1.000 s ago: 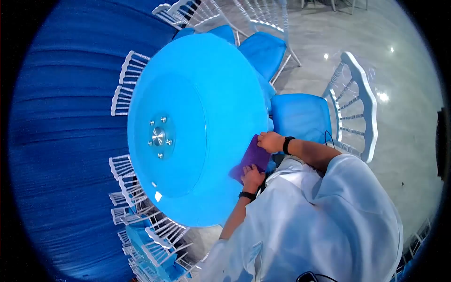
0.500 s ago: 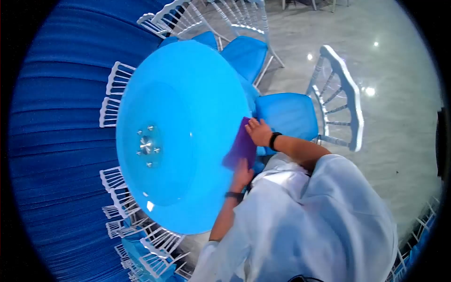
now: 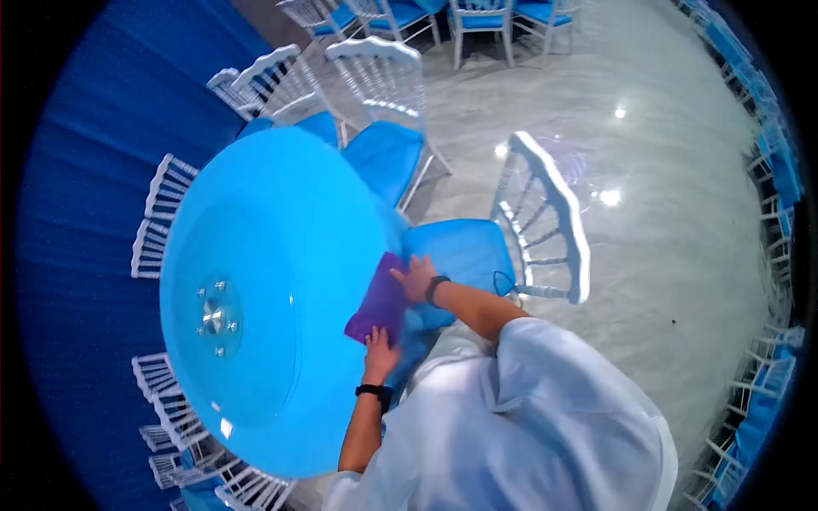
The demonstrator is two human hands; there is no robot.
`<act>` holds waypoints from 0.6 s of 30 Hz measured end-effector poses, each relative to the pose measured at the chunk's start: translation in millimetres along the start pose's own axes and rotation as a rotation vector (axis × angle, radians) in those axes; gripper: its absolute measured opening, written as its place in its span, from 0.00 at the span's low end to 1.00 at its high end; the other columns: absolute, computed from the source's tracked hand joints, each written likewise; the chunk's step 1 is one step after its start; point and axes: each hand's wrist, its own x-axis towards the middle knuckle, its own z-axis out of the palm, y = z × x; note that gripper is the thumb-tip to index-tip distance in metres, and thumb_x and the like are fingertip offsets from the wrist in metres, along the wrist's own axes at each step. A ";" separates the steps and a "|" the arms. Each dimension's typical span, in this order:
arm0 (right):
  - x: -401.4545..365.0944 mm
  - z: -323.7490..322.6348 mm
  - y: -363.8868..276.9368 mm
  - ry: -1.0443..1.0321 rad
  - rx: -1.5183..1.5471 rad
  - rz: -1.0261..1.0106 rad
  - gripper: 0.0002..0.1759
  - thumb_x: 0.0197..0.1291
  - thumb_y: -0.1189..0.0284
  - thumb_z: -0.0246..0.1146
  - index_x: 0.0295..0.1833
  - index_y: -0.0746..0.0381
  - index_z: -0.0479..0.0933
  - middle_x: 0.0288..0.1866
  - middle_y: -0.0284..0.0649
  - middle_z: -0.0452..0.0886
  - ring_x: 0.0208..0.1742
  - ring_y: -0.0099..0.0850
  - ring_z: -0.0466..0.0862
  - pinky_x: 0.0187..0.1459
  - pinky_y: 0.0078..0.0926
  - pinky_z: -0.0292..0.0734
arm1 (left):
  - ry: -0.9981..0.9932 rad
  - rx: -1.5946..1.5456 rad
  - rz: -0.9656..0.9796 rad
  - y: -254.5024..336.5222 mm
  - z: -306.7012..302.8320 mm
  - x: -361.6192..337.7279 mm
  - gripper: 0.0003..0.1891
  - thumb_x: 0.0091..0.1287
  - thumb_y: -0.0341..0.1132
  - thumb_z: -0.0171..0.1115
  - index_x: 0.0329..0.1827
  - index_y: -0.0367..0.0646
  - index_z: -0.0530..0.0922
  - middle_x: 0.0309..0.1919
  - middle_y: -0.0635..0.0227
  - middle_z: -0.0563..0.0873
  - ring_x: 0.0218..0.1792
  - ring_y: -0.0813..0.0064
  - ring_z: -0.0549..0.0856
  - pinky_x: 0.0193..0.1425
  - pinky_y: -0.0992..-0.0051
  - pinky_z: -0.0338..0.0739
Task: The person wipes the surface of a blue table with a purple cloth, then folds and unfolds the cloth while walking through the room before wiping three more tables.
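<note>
A purple cloth (image 3: 377,301) lies at the edge of the glossy light-blue round table (image 3: 264,196). My left hand (image 3: 380,353) rests on its lower end, fingers spread and pointing up. At the cloth's upper right side is my right hand (image 3: 417,278), its fingers apart and touching the purple material. Neither hand shows a closed grip. Both wrists wear dark bands. Just right of the cloth is the blue seat of a white chair (image 3: 464,255).
A metal hub (image 3: 213,318) shows through the round glass turntable (image 3: 281,375). White chairs with blue seats (image 3: 383,157) surround the table. A blue curtain (image 3: 77,213) hangs at the left. More chairs (image 3: 481,25) stand at the back, with others along the right edge.
The view has shifted, so the table and chairs appear lower and further left. My left hand's fingers are now spread on the cloth, where they were blurred before. The cloth looks flatter.
</note>
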 end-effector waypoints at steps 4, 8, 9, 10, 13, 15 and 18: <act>19.3 17.8 -1.6 0.093 -0.109 -0.142 0.31 0.67 0.56 0.45 0.75 0.49 0.55 0.75 0.50 0.55 0.76 0.50 0.52 0.67 0.61 0.48 | 0.038 -0.216 -0.009 -9.1 3.1 7.5 0.34 0.64 0.41 0.56 0.69 0.29 0.60 0.72 0.43 0.57 0.72 0.40 0.56 0.76 0.59 0.51; 14.3 58.9 -63.2 0.106 -0.219 -0.237 0.32 0.66 0.58 0.47 0.74 0.53 0.57 0.76 0.55 0.52 0.77 0.49 0.50 0.67 0.57 0.51 | 0.232 -0.149 0.066 -52.1 29.6 -48.8 0.30 0.60 0.34 0.57 0.66 0.32 0.65 0.70 0.46 0.62 0.69 0.44 0.63 0.73 0.60 0.58; -12.8 44.3 -78.9 0.076 -0.262 -0.287 0.31 0.67 0.59 0.46 0.75 0.53 0.57 0.77 0.54 0.50 0.78 0.47 0.48 0.68 0.55 0.52 | 0.264 -0.202 0.061 -71.3 39.2 -59.7 0.28 0.60 0.33 0.57 0.65 0.31 0.68 0.67 0.45 0.67 0.67 0.43 0.66 0.73 0.60 0.59; -17.8 51.8 -92.4 0.051 -0.248 -0.317 0.30 0.67 0.60 0.45 0.75 0.53 0.57 0.78 0.53 0.48 0.78 0.46 0.48 0.68 0.53 0.52 | 0.263 -0.294 0.007 -85.3 42.7 -76.0 0.26 0.60 0.31 0.55 0.63 0.31 0.69 0.65 0.44 0.70 0.66 0.43 0.68 0.72 0.60 0.60; -23.2 68.9 -115.4 -0.025 -0.207 -0.397 0.30 0.67 0.61 0.46 0.74 0.49 0.58 0.79 0.51 0.45 0.79 0.43 0.48 0.68 0.49 0.53 | 0.112 -0.257 -0.002 -117.1 49.5 -99.3 0.32 0.59 0.35 0.57 0.69 0.35 0.63 0.70 0.41 0.61 0.69 0.39 0.61 0.72 0.56 0.59; -21.5 64.8 -101.0 -0.006 -0.193 -0.397 0.29 0.67 0.61 0.46 0.74 0.46 0.59 0.79 0.50 0.45 0.79 0.42 0.48 0.68 0.48 0.53 | 0.042 -0.136 0.036 -112.2 45.0 -85.0 0.35 0.59 0.37 0.59 0.71 0.37 0.61 0.71 0.40 0.57 0.69 0.36 0.59 0.72 0.53 0.58; -15.4 60.7 -78.6 0.053 -0.189 -0.383 0.27 0.67 0.62 0.46 0.72 0.42 0.63 0.79 0.47 0.46 0.79 0.39 0.49 0.68 0.46 0.53 | -0.143 -0.058 -0.035 -81.7 24.4 -49.8 0.40 0.58 0.44 0.61 0.73 0.40 0.57 0.72 0.37 0.51 0.69 0.30 0.54 0.73 0.50 0.54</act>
